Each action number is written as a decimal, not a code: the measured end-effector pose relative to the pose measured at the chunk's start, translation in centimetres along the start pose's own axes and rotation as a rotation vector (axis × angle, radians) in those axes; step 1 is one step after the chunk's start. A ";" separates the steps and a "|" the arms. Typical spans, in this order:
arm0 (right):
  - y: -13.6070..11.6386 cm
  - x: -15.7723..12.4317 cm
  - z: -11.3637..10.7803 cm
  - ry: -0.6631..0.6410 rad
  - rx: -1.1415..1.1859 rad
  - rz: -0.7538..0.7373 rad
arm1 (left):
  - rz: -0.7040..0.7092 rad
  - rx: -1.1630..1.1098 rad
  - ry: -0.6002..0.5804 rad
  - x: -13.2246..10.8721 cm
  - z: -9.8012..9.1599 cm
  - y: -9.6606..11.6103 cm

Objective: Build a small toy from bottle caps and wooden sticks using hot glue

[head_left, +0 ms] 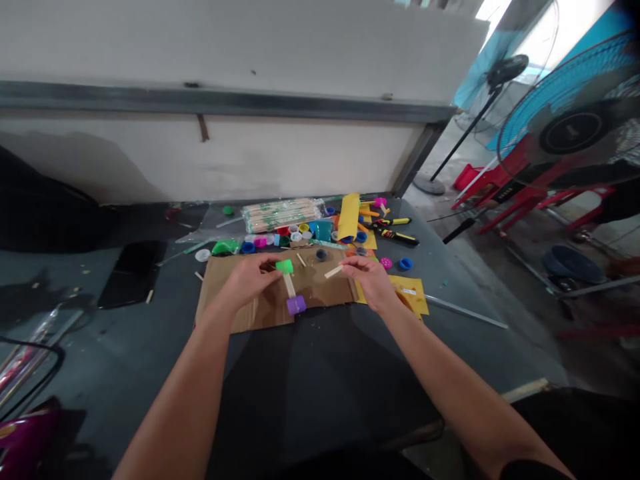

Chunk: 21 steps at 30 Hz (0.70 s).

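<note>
Holding a capped stick, left hand over cardboard.

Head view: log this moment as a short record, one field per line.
surface: dark table with a cardboard sheet on it
left hand: holds a stick with a green cap and a purple cap on its ends
right hand: pinches a short wooden stick
behind the cardboard: loose bottle caps, a pack of sticks, yellow paper
left of the cardboard: black phone
</note>
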State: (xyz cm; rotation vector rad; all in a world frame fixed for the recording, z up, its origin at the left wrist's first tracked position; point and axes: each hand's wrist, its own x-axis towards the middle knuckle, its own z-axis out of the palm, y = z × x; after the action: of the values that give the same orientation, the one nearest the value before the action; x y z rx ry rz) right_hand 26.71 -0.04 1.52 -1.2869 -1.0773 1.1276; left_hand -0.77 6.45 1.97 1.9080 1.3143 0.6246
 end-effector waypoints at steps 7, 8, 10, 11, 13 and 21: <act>0.2 -0.2 1.6 -0.058 -0.023 0.069 | 0.019 0.068 0.029 -0.3 0.1 -1.3; 0.1 -0.2 2.0 -0.064 -0.028 0.066 | 0.017 0.062 0.033 -0.4 0.2 -1.4; -0.2 -0.7 2.8 -0.090 -0.040 0.054 | 0.029 0.039 0.061 -1.0 0.3 -1.6; -0.4 -1.1 3.2 -0.115 -0.047 0.048 | 0.043 0.035 0.084 -1.3 0.3 -1.8; -0.7 -2.1 3.9 -0.185 -0.045 0.047 | 0.073 0.057 0.136 -2.2 0.3 -2.0; 0.8 -6.4 6.3 -0.222 0.011 0.144 | 0.138 0.191 0.091 -3.7 0.4 -2.2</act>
State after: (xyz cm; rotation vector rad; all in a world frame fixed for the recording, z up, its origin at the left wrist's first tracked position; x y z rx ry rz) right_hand 19.56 -5.48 1.00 -1.2677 -1.1526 1.4091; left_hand -3.09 3.34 0.04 2.1616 1.3486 0.6832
